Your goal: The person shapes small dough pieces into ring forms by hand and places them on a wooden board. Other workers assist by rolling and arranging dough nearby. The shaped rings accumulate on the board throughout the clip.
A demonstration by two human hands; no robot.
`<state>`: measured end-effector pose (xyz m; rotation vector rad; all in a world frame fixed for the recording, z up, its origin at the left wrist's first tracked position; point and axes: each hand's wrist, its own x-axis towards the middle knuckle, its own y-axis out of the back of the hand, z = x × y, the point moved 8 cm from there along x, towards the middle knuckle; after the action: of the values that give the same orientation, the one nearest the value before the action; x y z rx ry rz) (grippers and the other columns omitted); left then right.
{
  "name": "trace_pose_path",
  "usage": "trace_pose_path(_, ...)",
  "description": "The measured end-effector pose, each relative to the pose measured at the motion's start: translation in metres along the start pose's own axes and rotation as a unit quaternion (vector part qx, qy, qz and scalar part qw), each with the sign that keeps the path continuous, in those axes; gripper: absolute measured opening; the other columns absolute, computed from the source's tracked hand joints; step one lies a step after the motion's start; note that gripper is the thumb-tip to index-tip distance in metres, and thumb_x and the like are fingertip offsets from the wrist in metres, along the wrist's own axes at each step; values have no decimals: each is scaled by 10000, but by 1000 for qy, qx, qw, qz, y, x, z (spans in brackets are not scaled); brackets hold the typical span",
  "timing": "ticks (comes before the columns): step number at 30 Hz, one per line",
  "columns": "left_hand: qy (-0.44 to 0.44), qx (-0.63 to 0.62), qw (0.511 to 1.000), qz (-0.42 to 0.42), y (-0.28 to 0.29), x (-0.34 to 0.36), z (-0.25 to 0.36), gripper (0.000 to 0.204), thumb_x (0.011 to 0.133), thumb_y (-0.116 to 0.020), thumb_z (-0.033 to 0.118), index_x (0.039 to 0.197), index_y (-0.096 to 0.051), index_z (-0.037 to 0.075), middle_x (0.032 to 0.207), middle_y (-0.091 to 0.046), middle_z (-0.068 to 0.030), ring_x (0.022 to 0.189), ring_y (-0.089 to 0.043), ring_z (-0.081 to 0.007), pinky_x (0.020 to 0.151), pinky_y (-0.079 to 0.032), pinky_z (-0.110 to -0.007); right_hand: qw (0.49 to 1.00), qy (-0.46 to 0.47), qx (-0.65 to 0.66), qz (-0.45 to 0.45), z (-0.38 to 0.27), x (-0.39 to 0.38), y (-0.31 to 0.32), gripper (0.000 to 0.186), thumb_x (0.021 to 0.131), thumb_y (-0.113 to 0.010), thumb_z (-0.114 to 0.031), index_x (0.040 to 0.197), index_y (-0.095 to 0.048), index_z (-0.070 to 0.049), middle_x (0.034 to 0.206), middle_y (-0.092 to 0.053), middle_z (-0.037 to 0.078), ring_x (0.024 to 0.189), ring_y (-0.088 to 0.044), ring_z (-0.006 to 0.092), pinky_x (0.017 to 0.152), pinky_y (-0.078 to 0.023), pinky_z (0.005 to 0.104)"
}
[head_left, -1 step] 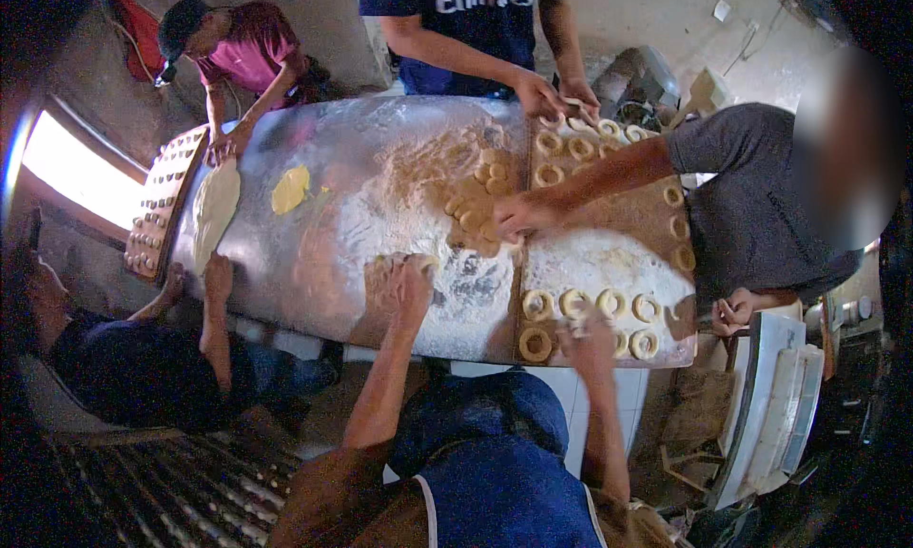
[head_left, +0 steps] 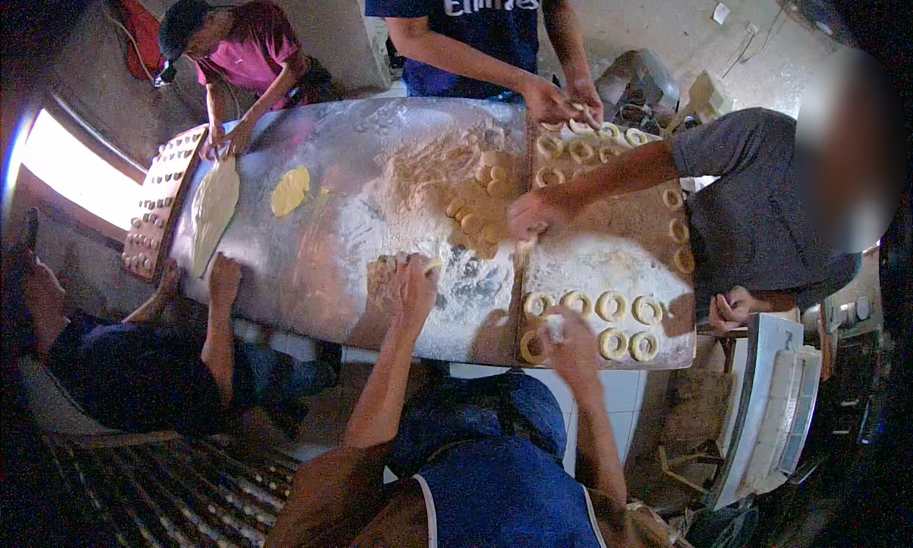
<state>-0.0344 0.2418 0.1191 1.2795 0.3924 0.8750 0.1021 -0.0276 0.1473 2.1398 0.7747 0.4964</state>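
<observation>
Bakery workroom: floured metal table (head_left: pixel 257 239), dough rings (head_left: pixel 623 307).

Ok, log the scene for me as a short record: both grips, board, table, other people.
Left grip: over the table, a pale dough piece at its edge; firmness of hold unclear
Right grip: among the near dough rings; contact unclear
Board: brown, partly floured, rings near and far
Table: loose flour, small dough pieces, yellow mass, dough sheet
Other people: four, around the table
</observation>
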Motion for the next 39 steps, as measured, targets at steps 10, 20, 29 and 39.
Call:
trace_pose_path(10,110,-512,842,-131,-4,-32,-8,302,821,-730,210,1034,-705,-3,939,-704,-126,847,-653,-162,768,-516,-280,953,-22,299,-49,-62,44,-129,390,807,-731,-125,1167,-630,-15,1022,-695,131,868,-675,202,804,-530,323)
trace_pose_path(20,39,-519,828,-208,-3,-27,-10,218,879,-666,133,1051,-669,-1,917,-673,-87,823,-644,-148,721,-522,-273,932,-84,351,-35,-80,43,-137,556,767,-745,-102,1272,-513,-83,901,-677,94,805,-651,189,720,-520,314)
trace_pose_path(29,26,-739,591,-323,-21,-38,12,515,713,-645,-76,1174,-470,75,1083,-554,-55,965,-553,-159,797,-480,-295,688,-180,694,-116,-96,40,-132,471,911,-508,-370,1242,-519,-35,980,-621,95,787,-584,191,754,-489,303)
trace_pose_path(39,-77,-474,877,17,0,-33,55,179,968,-440,228,958,-470,51,756,-455,-14,623,-456,-98,510,-364,-291,917,-178,349,-76,-41,34,-130,598,996,-312,-498,870,-659,-27,768,-673,132,657,-607,202,536,-428,346)
